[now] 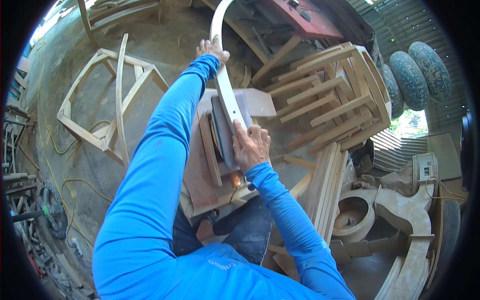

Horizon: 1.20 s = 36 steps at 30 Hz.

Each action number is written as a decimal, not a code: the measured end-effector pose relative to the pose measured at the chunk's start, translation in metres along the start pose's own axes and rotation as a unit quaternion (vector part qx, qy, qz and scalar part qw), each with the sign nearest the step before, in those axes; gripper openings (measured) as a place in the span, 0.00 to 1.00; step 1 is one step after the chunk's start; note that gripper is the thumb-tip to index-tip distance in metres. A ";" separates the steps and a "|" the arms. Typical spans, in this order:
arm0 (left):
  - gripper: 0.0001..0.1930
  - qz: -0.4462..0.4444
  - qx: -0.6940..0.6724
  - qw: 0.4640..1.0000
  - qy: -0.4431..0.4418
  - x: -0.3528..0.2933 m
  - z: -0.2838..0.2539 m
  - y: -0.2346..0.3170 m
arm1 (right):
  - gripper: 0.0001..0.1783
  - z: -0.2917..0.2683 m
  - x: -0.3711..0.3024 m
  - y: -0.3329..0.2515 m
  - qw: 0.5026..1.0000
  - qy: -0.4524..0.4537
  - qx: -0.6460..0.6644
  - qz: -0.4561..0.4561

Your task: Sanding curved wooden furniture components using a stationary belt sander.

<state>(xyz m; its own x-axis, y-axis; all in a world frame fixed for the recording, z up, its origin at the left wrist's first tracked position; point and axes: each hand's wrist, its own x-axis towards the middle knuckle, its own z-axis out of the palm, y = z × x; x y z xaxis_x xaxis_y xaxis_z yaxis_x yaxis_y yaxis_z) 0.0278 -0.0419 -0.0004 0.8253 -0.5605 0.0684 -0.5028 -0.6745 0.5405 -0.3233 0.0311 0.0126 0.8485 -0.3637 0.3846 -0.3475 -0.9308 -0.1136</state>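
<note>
A long, pale curved wooden piece [227,95] with a small dark hole near its near end reaches away from me and bends out of the top of the view. My left hand [214,50] grips it farther up, at arm's length. Closer in, my right hand [252,147] holds the near end, with the index finger laid along the wood and the other fingers curled. Beneath that end is a grey flat-topped surface [227,135] set among boards on a wooden stand. An upright board [210,150] stands along its left side, and a small orange-brown part sits at its near end.
At the left, a wooden frame [75,125] stands on the floor near a yellow cord [72,180]. Stacked wooden frames [340,95] are at the right, with long planks [325,187] below them. A tan machine housing [405,205] fills the lower right. A red tabletop [302,17] is at the back.
</note>
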 end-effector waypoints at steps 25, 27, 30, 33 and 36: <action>0.39 0.108 0.038 0.993 -0.016 -0.039 0.004 0.032 | 0.28 -0.005 -0.033 -0.028 0.999 0.015 -0.009 0.042; 0.46 0.068 -0.023 0.993 -0.090 -0.005 -0.008 0.026 | 0.26 0.007 -0.006 -0.025 0.998 0.039 -0.037 0.023; 0.61 0.030 -0.122 0.979 -0.159 0.029 -0.006 0.009 | 0.27 0.018 0.027 -0.018 0.999 0.016 -0.041 0.027; 0.59 -0.014 -0.234 0.964 -0.124 0.062 0.006 -0.002 | 0.27 0.030 0.052 -0.010 0.999 0.013 -0.043 0.027; 0.44 -0.063 -0.260 0.958 -0.108 0.083 0.017 -0.007 | 0.28 0.038 0.066 -0.002 0.998 0.021 -0.051 0.009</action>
<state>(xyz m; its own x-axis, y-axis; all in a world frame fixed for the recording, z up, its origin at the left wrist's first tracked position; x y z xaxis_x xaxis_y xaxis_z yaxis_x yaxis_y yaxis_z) 0.0955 -0.0915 -0.0131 0.7704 -0.6146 -0.1696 -0.1607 -0.4447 0.8811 -0.2516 0.0076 0.0037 0.8254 -0.3762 0.4210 -0.4033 -0.9147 -0.0269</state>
